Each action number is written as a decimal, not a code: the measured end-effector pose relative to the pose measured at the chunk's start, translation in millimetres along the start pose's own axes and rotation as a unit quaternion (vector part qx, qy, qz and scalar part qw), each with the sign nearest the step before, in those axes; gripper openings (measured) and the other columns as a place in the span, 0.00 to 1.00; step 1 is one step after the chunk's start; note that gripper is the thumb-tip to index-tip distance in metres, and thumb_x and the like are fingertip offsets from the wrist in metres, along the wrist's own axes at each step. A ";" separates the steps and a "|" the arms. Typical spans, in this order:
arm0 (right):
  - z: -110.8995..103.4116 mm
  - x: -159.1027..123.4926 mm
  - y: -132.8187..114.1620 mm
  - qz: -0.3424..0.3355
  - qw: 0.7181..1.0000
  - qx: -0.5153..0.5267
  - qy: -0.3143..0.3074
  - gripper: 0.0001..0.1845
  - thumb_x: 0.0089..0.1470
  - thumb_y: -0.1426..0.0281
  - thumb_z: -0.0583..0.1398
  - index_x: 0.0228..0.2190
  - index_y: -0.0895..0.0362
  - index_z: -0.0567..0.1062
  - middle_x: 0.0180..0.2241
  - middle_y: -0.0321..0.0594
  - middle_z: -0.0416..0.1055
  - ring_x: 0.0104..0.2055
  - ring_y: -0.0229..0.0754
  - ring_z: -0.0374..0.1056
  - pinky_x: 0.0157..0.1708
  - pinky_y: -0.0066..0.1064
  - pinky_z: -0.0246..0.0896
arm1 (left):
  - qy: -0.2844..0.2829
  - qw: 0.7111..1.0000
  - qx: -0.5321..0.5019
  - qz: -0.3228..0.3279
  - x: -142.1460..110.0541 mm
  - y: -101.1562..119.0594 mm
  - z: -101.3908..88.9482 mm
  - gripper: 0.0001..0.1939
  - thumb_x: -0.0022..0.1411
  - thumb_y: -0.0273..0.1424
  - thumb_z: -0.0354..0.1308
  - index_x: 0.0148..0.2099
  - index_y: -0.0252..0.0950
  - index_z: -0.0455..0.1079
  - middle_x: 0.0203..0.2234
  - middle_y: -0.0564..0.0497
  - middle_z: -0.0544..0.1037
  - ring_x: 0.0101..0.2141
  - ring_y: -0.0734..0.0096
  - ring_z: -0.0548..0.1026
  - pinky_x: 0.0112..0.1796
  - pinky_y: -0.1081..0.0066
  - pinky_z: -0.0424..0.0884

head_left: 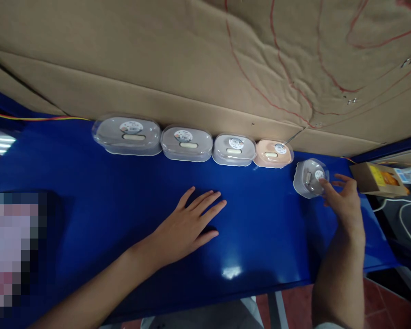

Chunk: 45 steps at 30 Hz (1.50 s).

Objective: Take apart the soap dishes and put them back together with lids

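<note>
My left hand (190, 226) lies palm down on the blue table, fingers spread, holding nothing. At the right, my right hand (342, 196) is at a grey oval box (310, 178) with a clear lid, a pale handle and a round label. The thumb overlaps the lid near the label, while the other visible fingers are apart, beyond the box's right side. This box is turned differently from the row along the back: a grey box (128, 137), a second grey box (187, 144), a third grey box (234, 151) and a peach box (274, 154).
A brown cardboard panel (157, 64) with red lines stands behind the blue table (150, 192). An open carton (380, 180) and white cables (404, 214) are at the far right. A pixelated patch covers the left edge. The table's front edge is near my body.
</note>
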State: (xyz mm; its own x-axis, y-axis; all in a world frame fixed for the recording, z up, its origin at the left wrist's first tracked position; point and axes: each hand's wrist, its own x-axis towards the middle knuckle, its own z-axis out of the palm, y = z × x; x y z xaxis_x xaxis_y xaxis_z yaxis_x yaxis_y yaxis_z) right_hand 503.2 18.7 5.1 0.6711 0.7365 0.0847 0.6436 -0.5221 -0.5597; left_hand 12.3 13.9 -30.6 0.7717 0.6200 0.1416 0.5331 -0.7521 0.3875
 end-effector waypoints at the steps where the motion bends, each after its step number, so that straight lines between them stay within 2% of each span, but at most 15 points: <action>1: 2.7 0.1 -0.6 0.003 1.000 0.012 0.007 0.44 0.51 0.46 0.71 0.61 0.54 0.66 0.60 0.61 0.71 0.26 0.40 0.72 0.23 0.37 0.68 | 0.001 1.000 -0.002 -0.001 -0.1 -0.2 -0.2 0.30 0.81 0.43 0.53 0.78 0.40 0.58 0.75 0.39 0.65 0.73 0.47 0.65 0.75 0.39 0.47; 5: 13.9 0.1 -5.0 0.007 0.996 0.086 0.010 0.40 0.59 0.52 0.65 0.64 0.50 0.56 0.67 0.65 0.63 0.27 0.39 0.75 0.25 0.37 0.72 | -0.002 1.000 0.004 0.005 -0.4 -0.4 -0.8 0.27 0.81 0.42 0.54 0.75 0.40 0.64 0.75 0.39 0.65 0.73 0.47 0.65 0.75 0.39 0.46; 8: 21.8 -1.2 -9.5 0.000 0.989 0.151 -0.003 0.37 0.62 0.57 0.60 0.65 0.49 0.50 0.72 0.66 0.55 0.34 0.42 0.80 0.34 0.41 0.78 | -0.001 1.000 0.015 0.011 -0.3 -0.2 -0.7 0.27 0.81 0.43 0.53 0.75 0.39 0.64 0.75 0.39 0.65 0.73 0.48 0.65 0.75 0.39 0.46; 11: 27.0 -3.3 -11.7 -0.014 0.981 0.192 -0.012 0.37 0.63 0.59 0.59 0.66 0.47 0.47 0.71 0.62 0.56 0.38 0.44 0.81 0.41 0.46 0.81 | 0.007 1.000 0.019 0.009 0.0 0.3 0.1 0.26 0.81 0.43 0.53 0.74 0.39 0.65 0.74 0.39 0.66 0.73 0.48 0.66 0.75 0.39 0.46; 13: 28.8 -4.6 -11.4 -0.025 0.981 0.193 -0.009 0.40 0.61 0.57 0.61 0.66 0.45 0.48 0.69 0.59 0.60 0.36 0.43 0.80 0.39 0.47 0.82 | 0.009 1.000 0.017 0.010 0.0 0.7 0.5 0.26 0.81 0.43 0.53 0.74 0.39 0.65 0.74 0.39 0.66 0.72 0.48 0.66 0.75 0.39 0.47; 15: 30.4 -5.6 -10.8 -0.041 0.984 0.173 -0.004 0.41 0.59 0.54 0.66 0.65 0.46 0.54 0.63 0.54 0.67 0.34 0.44 0.76 0.34 0.46 0.81 | 0.009 1.000 0.015 0.010 -0.1 1.1 0.6 0.26 0.81 0.43 0.54 0.75 0.40 0.65 0.74 0.40 0.66 0.72 0.49 0.66 0.75 0.40 0.47; 17: 32.8 -6.5 -11.5 -0.064 0.987 0.144 0.001 0.35 0.57 0.49 0.68 0.59 0.49 0.65 0.53 0.49 0.74 0.35 0.46 0.75 0.31 0.45 0.80 | 0.007 1.000 0.017 0.007 -0.2 1.3 0.4 0.26 0.81 0.42 0.55 0.75 0.41 0.64 0.75 0.41 0.65 0.73 0.49 0.65 0.75 0.41 0.47; 20: 38.1 -9.0 -15.8 -0.117 0.988 0.102 -0.007 0.25 0.61 0.45 0.64 0.44 0.53 0.76 0.41 0.46 0.79 0.39 0.52 0.76 0.36 0.48 0.80 | 0.005 1.000 0.021 0.006 -0.2 1.4 -0.3 0.27 0.81 0.42 0.55 0.75 0.41 0.64 0.75 0.40 0.65 0.73 0.49 0.65 0.75 0.41 0.48; 25: 46.7 -15.5 -24.8 -0.232 0.971 0.043 -0.050 0.23 0.65 0.49 0.62 0.49 0.53 0.80 0.53 0.49 0.81 0.53 0.56 0.78 0.57 0.55 0.73 | 0.005 1.000 0.026 0.012 0.1 1.5 -0.7 0.27 0.81 0.43 0.53 0.75 0.39 0.65 0.75 0.39 0.65 0.73 0.48 0.65 0.74 0.39 0.49; 31: 53.3 -23.6 -32.9 -0.328 0.938 -0.003 -0.112 0.20 0.69 0.52 0.59 0.50 0.51 0.81 0.51 0.47 0.83 0.55 0.55 0.78 0.60 0.54 0.71 | 0.016 1.000 0.021 0.015 -0.3 2.0 0.2 0.27 0.80 0.43 0.56 0.74 0.40 0.66 0.74 0.40 0.67 0.72 0.47 0.67 0.74 0.40 0.51; 34: 57.8 -29.4 -38.7 -0.367 0.921 -0.006 -0.132 0.18 0.69 0.52 0.60 0.48 0.49 0.82 0.51 0.46 0.82 0.57 0.57 0.77 0.63 0.57 0.68 | 0.021 1.000 0.003 0.006 1.6 -4.2 -6.3 0.22 0.80 0.40 0.57 0.71 0.43 0.70 0.71 0.42 0.71 0.70 0.51 0.69 0.72 0.44 0.57; 37: 64.3 -37.0 -42.8 -0.399 0.906 0.001 -0.139 0.17 0.69 0.54 0.60 0.48 0.49 0.82 0.52 0.46 0.81 0.57 0.58 0.76 0.62 0.58 0.68 | 0.071 0.996 0.014 -0.054 4.6 -21.1 -21.9 0.19 0.78 0.36 0.57 0.67 0.42 0.73 0.70 0.40 0.72 0.68 0.49 0.71 0.68 0.45 0.65; 40: 72.2 -46.4 -44.5 -0.444 0.883 -0.003 -0.154 0.16 0.71 0.56 0.59 0.50 0.48 0.82 0.55 0.46 0.80 0.58 0.58 0.76 0.62 0.59 0.68 | 0.192 0.965 0.057 -0.171 3.4 -47.1 -43.4 0.18 0.77 0.34 0.55 0.65 0.40 0.74 0.68 0.37 0.72 0.67 0.45 0.71 0.64 0.44 0.68; 42: 76.9 -53.5 -45.2 -0.466 0.868 -0.004 -0.170 0.16 0.71 0.57 0.59 0.51 0.47 0.81 0.56 0.46 0.79 0.59 0.58 0.75 0.62 0.59 0.67 | 0.268 0.927 0.087 -0.247 -1.7 -65.7 -56.3 0.21 0.75 0.33 0.55 0.67 0.40 0.71 0.69 0.35 0.70 0.69 0.44 0.69 0.66 0.43 0.65; 45: 81.9 -63.6 -46.9 -0.484 0.853 -0.002 -0.196 0.16 0.72 0.56 0.58 0.53 0.46 0.81 0.58 0.45 0.79 0.61 0.58 0.75 0.62 0.60 0.67 | 0.276 0.892 0.126 -0.336 -12.9 -90.2 -67.1 0.32 0.68 0.31 0.59 0.73 0.40 0.64 0.77 0.35 0.58 0.75 0.39 0.58 0.68 0.38 0.57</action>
State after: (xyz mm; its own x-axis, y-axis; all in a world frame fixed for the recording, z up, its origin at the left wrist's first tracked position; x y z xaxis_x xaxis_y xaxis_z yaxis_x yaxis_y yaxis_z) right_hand 400.1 31.6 -41.6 -0.3501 0.9096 0.2238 0.8276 0.4122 -0.3810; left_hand -69.0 88.7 -6.2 -0.0027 0.9131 0.4078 0.9252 -0.1525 0.3475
